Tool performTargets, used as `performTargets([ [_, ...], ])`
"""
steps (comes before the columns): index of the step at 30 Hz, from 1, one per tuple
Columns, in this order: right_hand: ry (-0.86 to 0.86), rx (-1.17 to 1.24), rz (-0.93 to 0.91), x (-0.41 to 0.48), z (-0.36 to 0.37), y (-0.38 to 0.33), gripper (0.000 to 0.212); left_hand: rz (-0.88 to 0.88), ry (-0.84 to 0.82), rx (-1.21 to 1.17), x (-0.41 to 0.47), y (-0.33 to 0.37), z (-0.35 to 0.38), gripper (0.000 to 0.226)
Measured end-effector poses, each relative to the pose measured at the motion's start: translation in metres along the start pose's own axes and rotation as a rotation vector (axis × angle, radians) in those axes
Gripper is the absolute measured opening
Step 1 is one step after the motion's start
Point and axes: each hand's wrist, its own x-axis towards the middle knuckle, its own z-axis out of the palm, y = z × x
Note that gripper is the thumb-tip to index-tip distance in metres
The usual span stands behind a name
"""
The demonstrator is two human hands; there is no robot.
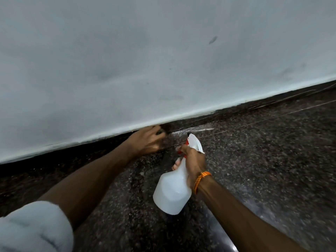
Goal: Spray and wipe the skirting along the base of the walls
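Down at the base of the white wall [163, 60], in the head view, the dark stone skirting [72, 151] runs from near left to far right, meeting the speckled floor [263, 151]. My left hand [145, 142] is against it just left of centre, fingers [156, 132] bent onto the strip with a dark lump [161, 131] under the tips. It may be a cloth, but the blur is too heavy for me to say, or to say whether I grip it or only press.

My right hand [193, 160] is just right of the left, fingers wrapped round the neck of the white spray bottle [172, 190], with one finger on the red trigger [181, 151]. The nozzle [190, 136] points at the skirting just beyond my left fingertips. An orange thread band [201, 179] sits on that wrist, and a pale sleeve [32, 228] shows at the near left.

I judge the bottle to be light, thin-walled plastic that gives under a squeeze, with weight shifting as the liquid sloshes. The stiff neck below the trigger is the right hold, since the smooth body could slip in a wet palm. The skirting looks hard and polished, so it should take firm pressure, though liquid will run down it.
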Motion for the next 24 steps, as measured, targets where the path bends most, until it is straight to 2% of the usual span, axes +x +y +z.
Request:
performTargets([
  [4, -0.014, -0.020, -0.024, -0.001, -0.011, -0.010, 0.035, -0.001, -0.026, 0.017, -0.045, -0.002, 0.006, 0.020],
  [8, -0.022, -0.041, -0.029, -0.003, -0.019, -0.011, 0.019, -0.044, 0.009, -0.006, -0.026, -0.004, -0.002, 0.031],
  [11, -0.032, -0.035, -0.008, -0.009, -0.023, -0.013, 0.019, -0.050, 0.003, -0.050, -0.010, -0.003, -0.005, 0.035],
  [14, -0.032, -0.057, -0.012, -0.010, -0.025, -0.015, 0.010, -0.048, -0.027, -0.064, -0.005, -0.004, -0.006, 0.033],
  [19, -0.039, -0.068, 0.014, -0.007, -0.029, -0.013, 0.016, -0.051, 0.018, -0.037, 0.008, -0.005, -0.008, 0.026],
  [22, -0.027, -0.051, 0.020, 0.000, -0.032, -0.011, 0.036, 0.034, 0.027, -0.005, 0.040, -0.006, -0.009, 0.021],
  [24, -0.017, -0.029, 0.031, 0.005, -0.034, -0.011, 0.046, 0.053, -0.036, -0.007, 0.073, -0.003, -0.012, 0.017],
])
